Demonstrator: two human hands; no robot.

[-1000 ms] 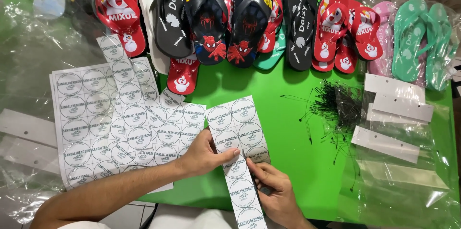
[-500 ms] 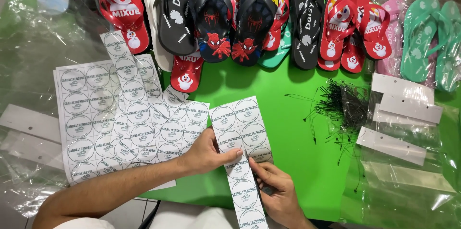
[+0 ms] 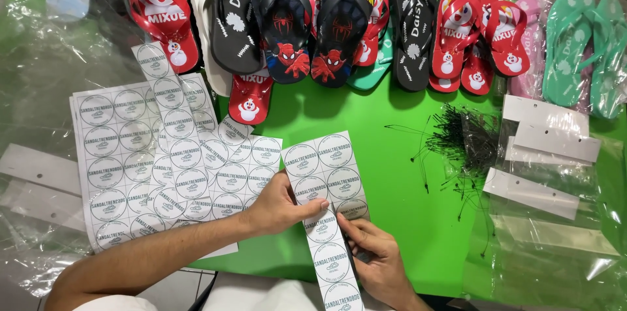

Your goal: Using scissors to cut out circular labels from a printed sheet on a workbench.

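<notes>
A white sticker sheet [image 3: 321, 166] with round printed labels lies on the green table [image 3: 398, 180]. A narrow strip of it [image 3: 334, 262] runs down toward me. My left hand [image 3: 279, 206] pinches the sheet where the strip begins, thumb across a label. My right hand [image 3: 377, 255] grips the strip's right edge just below, fingers curled on it. More round-label sheets [image 3: 140, 164] lie spread to the left, overlapping each other.
Along the far edge sit rows of flip-flops: red ones [image 3: 160, 7], black cartoon ones [image 3: 307, 17], more red ones [image 3: 467, 30], green ones [image 3: 584, 50]. A heap of thin black ties [image 3: 460, 138] and clear bags with white header cards [image 3: 548, 154] lie right. Crinkled plastic [image 3: 32, 89] lies left.
Both hands keep their hold on the sheet and strip; they have barely shifted. The view has drifted slightly.
</notes>
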